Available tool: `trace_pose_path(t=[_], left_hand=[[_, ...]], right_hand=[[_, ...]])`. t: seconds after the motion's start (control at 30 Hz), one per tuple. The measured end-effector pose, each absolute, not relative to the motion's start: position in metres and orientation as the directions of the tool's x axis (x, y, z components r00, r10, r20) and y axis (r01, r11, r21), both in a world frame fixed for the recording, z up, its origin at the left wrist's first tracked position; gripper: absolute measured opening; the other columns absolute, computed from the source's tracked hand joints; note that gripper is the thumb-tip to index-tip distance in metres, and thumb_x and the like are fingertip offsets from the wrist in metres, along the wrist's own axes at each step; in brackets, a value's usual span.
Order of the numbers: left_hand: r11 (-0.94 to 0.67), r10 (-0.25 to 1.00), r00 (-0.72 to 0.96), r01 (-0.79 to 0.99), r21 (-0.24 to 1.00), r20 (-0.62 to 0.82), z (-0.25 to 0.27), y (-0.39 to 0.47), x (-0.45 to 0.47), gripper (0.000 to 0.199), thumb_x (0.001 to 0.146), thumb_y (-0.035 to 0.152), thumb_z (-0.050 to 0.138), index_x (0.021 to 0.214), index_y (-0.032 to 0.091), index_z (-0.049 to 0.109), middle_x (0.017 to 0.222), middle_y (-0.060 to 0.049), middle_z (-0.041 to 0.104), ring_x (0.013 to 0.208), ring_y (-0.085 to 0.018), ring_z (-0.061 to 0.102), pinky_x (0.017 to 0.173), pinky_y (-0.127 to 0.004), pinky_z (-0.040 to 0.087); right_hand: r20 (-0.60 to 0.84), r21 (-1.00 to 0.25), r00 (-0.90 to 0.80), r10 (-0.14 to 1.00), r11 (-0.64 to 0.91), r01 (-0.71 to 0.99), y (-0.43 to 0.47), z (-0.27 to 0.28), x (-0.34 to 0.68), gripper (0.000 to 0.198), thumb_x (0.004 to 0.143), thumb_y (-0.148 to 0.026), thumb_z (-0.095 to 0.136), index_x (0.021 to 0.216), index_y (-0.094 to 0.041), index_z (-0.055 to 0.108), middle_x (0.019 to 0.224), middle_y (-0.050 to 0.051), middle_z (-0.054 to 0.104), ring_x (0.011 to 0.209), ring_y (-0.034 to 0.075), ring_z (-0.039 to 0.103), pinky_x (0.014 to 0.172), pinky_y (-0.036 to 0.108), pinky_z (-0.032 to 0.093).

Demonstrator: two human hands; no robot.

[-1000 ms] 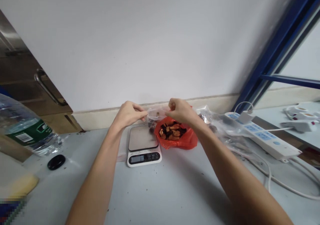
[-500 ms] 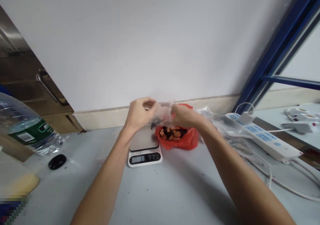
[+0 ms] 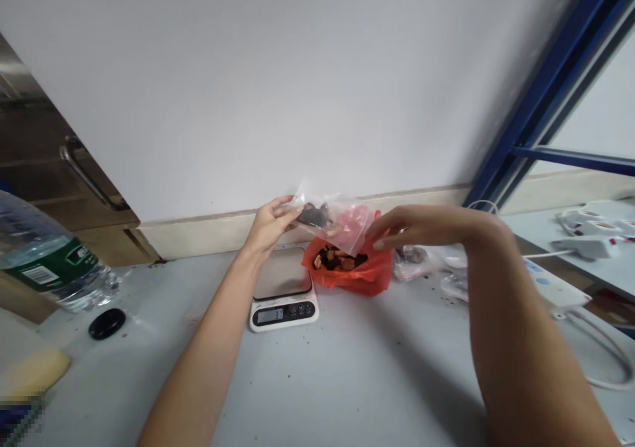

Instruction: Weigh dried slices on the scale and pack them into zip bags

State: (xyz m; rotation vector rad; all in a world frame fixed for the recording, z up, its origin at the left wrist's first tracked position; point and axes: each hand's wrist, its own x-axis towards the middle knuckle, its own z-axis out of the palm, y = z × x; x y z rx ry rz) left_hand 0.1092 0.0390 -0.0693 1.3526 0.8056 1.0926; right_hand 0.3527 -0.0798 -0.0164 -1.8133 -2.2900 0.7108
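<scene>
Rightward goes the right hand (image 3: 414, 225) since the earlier frame, and the clear bag (image 3: 344, 222) now lies sideways. Pinched by the left hand (image 3: 268, 227), it hangs above the red bag (image 3: 360, 278), probably gripped there to steady its dark contents; whether the right hand's curved fingers grasp anything, I cannot tell. Toward the desk's (image 3: 297, 387) wall-side edge, the scale (image 3: 282, 275) faces the person, presumably for reading.
</scene>
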Motion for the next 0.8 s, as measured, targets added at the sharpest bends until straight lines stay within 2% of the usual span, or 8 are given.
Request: trace_pose_path(t=[0.07,0.17,0.33,0.4,0.47,0.57,0.67,0.8], left_hand=[[-0.159,0.928,0.320,-0.121,0.980,0.190,-0.072,0.041,0.111,0.039,0.058,0.028,0.091,0.090,0.014,0.075,0.089,-0.007,0.077,0.088,-0.021,0.070,0.080,-0.030,0.054],[-0.294,0.896,0.330,-0.058,0.954,0.296,-0.071,0.035,0.118,0.028,0.058,0.033,0.089,0.079,0.017,0.078,0.088,-0.006,0.079,0.092,-0.022,0.070,0.082,-0.030,0.053],[-0.422,0.796,0.430,-0.108,0.900,0.425,-0.060,0.015,0.126,0.023,0.063,0.036,0.087,0.079,0.020,0.081,0.090,-0.007,0.080,0.094,-0.023,0.072,0.088,-0.034,0.054],[-0.448,0.765,0.445,-0.153,0.881,0.466,-0.055,0.010,0.126,0.025,0.063,0.037,0.087,0.080,0.020,0.081,0.092,-0.007,0.080,0.096,-0.024,0.072,0.090,-0.036,0.054],[-0.462,0.752,0.432,-0.194,0.865,0.498,-0.052,0.008,0.125,0.026,0.063,0.039,0.088,0.080,0.020,0.082,0.092,-0.007,0.081,0.097,-0.025,0.073,0.091,-0.036,0.055],[-0.446,0.772,0.383,-0.244,0.861,0.508,-0.050,0.011,0.122,0.030,0.061,0.041,0.089,0.080,0.020,0.081,0.092,-0.007,0.080,0.096,-0.024,0.073,0.088,-0.035,0.056],[-0.409,0.808,0.335,-0.271,0.871,0.484,-0.049,0.020,0.111,0.033,0.060,0.043,0.089,0.081,0.019,0.080,0.090,-0.007,0.080,0.089,-0.021,0.073,0.081,-0.032,0.056],[-0.396,0.860,0.279,-0.167,0.903,0.428,-0.043,0.037,0.079,0.037,0.057,0.044,0.090,0.078,0.017,0.075,0.078,-0.004,0.077,0.079,-0.019,0.072,0.078,-0.031,0.056]], right_hand=[[-0.171,-0.439,-0.260,0.950,0.163,0.884,-0.085,-0.013,0.362,0.040,0.082,-0.054,0.057,0.092,-0.022,0.080,0.092,0.004,0.078,0.085,0.025,0.069,0.074,0.034,0.052],[-0.092,-0.397,-0.166,0.982,0.116,0.910,-0.088,-0.010,0.364,0.041,0.083,-0.054,0.057,0.095,-0.021,0.079,0.091,0.005,0.078,0.081,0.024,0.069,0.072,0.034,0.052],[0.022,-0.342,0.010,1.000,-0.001,0.940,-0.083,-0.012,0.349,0.058,0.078,-0.052,0.064,0.126,-0.020,0.068,0.114,0.011,0.074,0.094,0.026,0.070,0.077,0.036,0.054],[0.030,-0.338,0.003,1.000,0.007,0.941,-0.080,-0.014,0.343,0.060,0.074,-0.051,0.068,0.126,-0.021,0.069,0.116,0.011,0.074,0.098,0.027,0.069,0.079,0.036,0.054],[0.025,-0.349,-0.043,0.999,0.049,0.936,-0.076,-0.016,0.339,0.052,0.071,-0.048,0.071,0.116,-0.022,0.073,0.110,0.009,0.075,0.097,0.027,0.069,0.079,0.035,0.054],[0.028,-0.403,-0.089,0.996,0.093,0.910,-0.069,-0.020,0.336,0.033,0.072,-0.043,0.071,0.097,-0.022,0.077,0.094,0.006,0.077,0.088,0.025,0.069,0.076,0.033,0.052],[0.073,-0.521,-0.077,0.994,0.104,0.847,-0.063,-0.024,0.332,0.021,0.075,-0.038,0.067,0.080,-0.019,0.074,0.084,0.005,0.076,0.082,0.022,0.068,0.075,0.033,0.051],[0.179,-0.748,-0.016,0.984,0.146,0.648,-0.055,-0.033,0.316,0.025,0.077,-0.042,0.067,0.083,-0.018,0.067,0.079,0.005,0.074,0.076,0.021,0.068,0.071,0.033,0.053]])
